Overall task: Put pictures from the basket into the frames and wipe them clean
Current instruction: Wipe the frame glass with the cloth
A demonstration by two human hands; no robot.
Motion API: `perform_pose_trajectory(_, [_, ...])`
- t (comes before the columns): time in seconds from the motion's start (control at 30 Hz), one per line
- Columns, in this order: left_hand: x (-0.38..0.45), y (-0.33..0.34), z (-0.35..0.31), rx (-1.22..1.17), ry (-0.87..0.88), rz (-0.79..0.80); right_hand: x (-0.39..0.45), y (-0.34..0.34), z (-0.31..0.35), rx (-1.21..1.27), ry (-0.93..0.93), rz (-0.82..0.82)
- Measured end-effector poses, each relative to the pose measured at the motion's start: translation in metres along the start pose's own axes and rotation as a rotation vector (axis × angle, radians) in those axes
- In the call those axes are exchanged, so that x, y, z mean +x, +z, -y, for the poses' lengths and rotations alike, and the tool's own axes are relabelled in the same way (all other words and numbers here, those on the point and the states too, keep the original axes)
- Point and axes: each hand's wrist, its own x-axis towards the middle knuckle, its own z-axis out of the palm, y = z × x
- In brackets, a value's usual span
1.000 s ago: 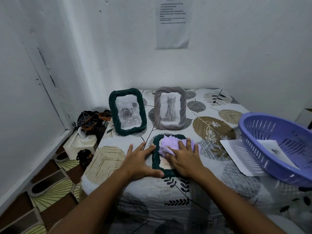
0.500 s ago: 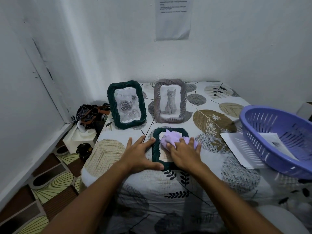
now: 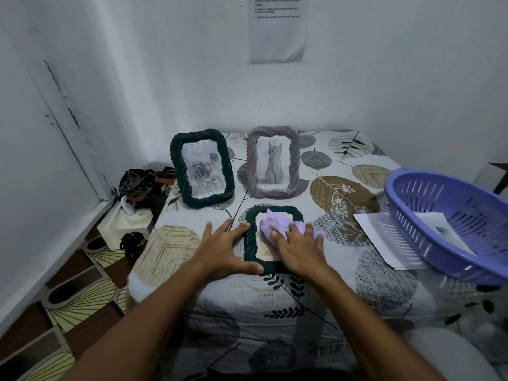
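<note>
A dark green frame [image 3: 250,251] lies flat on the patterned bedspread [image 3: 288,292] near its front edge. My left hand [image 3: 225,248] rests beside it, fingers straight, thumb along the frame's lower edge, forefinger on its left rim. My right hand [image 3: 298,247] presses a crumpled lilac cloth [image 3: 275,224] onto the frame's glass, covering the picture. Behind stand a green frame with a rose picture [image 3: 202,169] and a grey frame with a kitten picture [image 3: 272,162]. The purple basket [image 3: 439,224] at right holds a paper picture [image 3: 442,229].
A loose white sheet [image 3: 382,237] lies under the basket's left edge. A printed notice [image 3: 277,28] hangs on the back wall. On the floor left of the bed are a white box [image 3: 121,224], a dark bag [image 3: 140,185] and patterned mats [image 3: 82,279].
My right hand and the cloth have shifted slightly up and right over the lying frame. The view has tilted, so everything sits lower in the picture. My left hand stays put.
</note>
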Motion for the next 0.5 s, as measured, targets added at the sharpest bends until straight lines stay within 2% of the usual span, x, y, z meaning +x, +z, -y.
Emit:
perform_pose_trajectory(0.27, [-0.004,-0.005,-0.008,0.007,-0.009,0.017,0.027,-0.009,0.006,-0.020,-0.021,0.035])
perform_pose_trajectory(0.5, [0.000,0.000,0.000,0.006,0.012,0.002,-0.014,-0.009,0.000,0.061,-0.018,0.003])
